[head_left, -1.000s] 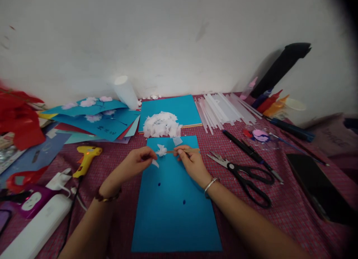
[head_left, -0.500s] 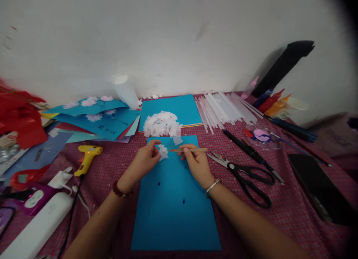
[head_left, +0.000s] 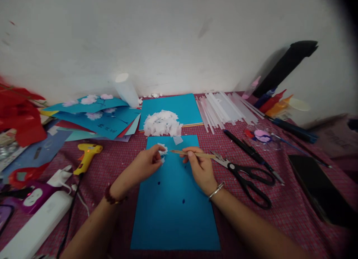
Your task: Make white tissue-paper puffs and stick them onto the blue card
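Observation:
My left hand [head_left: 147, 162] is at the upper left edge of a blue sheet of card [head_left: 173, 221]. Its index finger and thumb are apart, lying over a small cluster of white paper pieces [head_left: 164, 151] that they partly cover. My right hand [head_left: 201, 169] grips a thin wooden stick [head_left: 207, 155] between thumb and fingers. The stick's pointed end aims left, just short of the cluster. Dark blue dots mark the card lower down. Beyond its top edge is a heap of white paper pieces [head_left: 162, 123], with one loose square [head_left: 178, 140] in front.
Black-handled scissors [head_left: 248, 177] lie right of my right hand, near a black pen [head_left: 237, 139] and a phone [head_left: 319, 188]. Pale glue sticks [head_left: 223, 108] lie behind. To the left are a yellow glue gun [head_left: 86, 156], a white power strip [head_left: 39, 225] and blue paper crafts [head_left: 103, 121].
My left hand has moved right, its fingers now over the white paper cluster. My right hand has shifted slightly right and down with the wooden stick.

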A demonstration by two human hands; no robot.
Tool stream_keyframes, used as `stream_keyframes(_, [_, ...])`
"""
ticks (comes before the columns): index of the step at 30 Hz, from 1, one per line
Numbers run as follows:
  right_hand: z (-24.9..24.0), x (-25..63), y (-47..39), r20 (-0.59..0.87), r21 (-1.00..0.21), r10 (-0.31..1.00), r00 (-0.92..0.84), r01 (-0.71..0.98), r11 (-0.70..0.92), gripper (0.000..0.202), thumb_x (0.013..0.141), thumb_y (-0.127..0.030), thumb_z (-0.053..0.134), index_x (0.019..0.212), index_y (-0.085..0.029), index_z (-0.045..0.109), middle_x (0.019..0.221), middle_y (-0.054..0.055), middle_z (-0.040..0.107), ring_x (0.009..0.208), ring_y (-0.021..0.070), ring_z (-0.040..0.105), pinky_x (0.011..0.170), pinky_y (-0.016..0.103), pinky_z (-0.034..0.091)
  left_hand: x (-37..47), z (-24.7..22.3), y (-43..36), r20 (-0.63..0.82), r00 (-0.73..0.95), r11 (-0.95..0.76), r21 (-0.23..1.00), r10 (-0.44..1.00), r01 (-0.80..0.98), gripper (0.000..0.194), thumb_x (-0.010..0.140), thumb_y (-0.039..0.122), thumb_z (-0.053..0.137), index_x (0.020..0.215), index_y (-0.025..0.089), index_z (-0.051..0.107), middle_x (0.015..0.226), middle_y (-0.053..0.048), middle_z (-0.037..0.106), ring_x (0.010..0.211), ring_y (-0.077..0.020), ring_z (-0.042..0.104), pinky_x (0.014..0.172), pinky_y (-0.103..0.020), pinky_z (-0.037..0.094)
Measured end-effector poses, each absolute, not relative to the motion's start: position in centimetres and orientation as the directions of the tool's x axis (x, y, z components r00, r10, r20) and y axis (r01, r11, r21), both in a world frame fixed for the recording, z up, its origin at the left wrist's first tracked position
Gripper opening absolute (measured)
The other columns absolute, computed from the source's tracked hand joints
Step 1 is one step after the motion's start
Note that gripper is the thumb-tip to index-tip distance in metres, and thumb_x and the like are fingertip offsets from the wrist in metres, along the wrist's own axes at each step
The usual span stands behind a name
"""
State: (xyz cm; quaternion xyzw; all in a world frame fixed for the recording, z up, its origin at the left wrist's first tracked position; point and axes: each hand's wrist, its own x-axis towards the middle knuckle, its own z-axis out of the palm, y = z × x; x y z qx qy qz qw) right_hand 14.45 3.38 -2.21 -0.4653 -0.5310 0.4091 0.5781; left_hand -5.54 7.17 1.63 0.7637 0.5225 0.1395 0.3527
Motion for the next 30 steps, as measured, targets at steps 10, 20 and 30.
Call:
stream_keyframes(10, [-2.4,14.3,3.3,0.247,-0.968,0.968,0.044,0.059,0.244,0.022,0.092,-0.029,0.045,0.091,-0.020,0.065,0.084,0.005,0.067,0.067,0.0160,0.061,0.061,0.028,0.049,-5.3,0.9,8.3,-0.127,0.380,-0.244,0.576,0.916,0.780,0.003,0.073,0.017,0.051,0.071,0.019,0.053,0.063,0.002,0.055,0.058,-0.0129,0.051,0.053,-0.023,0.032])
stream_keyframes(20, [-2.9,13.7,3.5,0.321,-0.919,0.942,-0.094,0.211,0.334,0.024,0.093,-0.024,0.045,0.087,-0.020,0.067,0.090,0.004,0.069,0.083,0.0173,0.064,0.074,0.030,0.049,-4.9,0.6,8.7,0.001,0.358,-0.308,0.509,0.934,0.804,0.008,0.074,0.013,0.050,0.071,0.018,0.054,0.067,0.000,0.059,0.062,-0.0130,0.053,0.055,-0.023,0.034])
stream_keyframes(30, [-3.3,13.5,3.9,0.290,-0.905,0.948,-0.130,0.283,0.316,0.025,0.094,-0.028,0.043,0.101,-0.022,0.066,0.096,0.005,0.068,0.087,0.0188,0.064,0.076,0.031,0.051,-4.8,0.0,8.8,0.020,0.364,-0.313,0.554,0.931,0.771,0.010,0.073,0.009,0.050,0.070,0.017,0.056,0.066,0.001,0.058,0.061,-0.0117,0.053,0.055,-0.021,0.036])
